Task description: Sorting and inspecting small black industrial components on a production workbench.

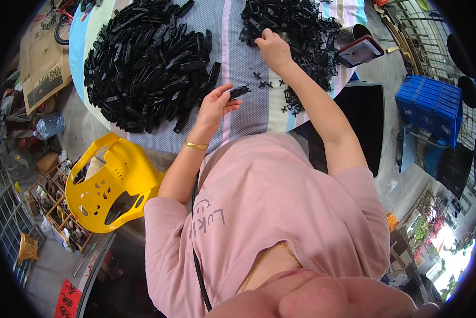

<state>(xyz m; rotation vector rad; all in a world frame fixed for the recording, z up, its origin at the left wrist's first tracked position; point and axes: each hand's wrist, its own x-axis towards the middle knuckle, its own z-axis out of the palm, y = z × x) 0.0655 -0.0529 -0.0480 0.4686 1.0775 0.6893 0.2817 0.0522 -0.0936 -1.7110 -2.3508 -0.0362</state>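
Between two heaps on a cloth-covered table [235,119], my left hand [214,108] holds a small black plastic part [239,92] between thumb and fingers. A large heap of long black plastic pieces [142,69] lies to its left. My right hand [274,50] reaches to the near left edge of a second heap of smaller, frame-like black parts [309,40]. Its fingers are bent together at the pile; whatever they pinch is too small or hidden to make out. A few tiny cross-shaped black pieces [263,84] lie loose between my hands.
A phone [361,51] leans against a dark cylindrical container [352,34] at the table's right edge. A yellow plastic chair [111,183] stands at the left. Blue crates [429,108] are stacked at the right. Cardboard [44,63] and a clear water jug [50,126] sit far left.
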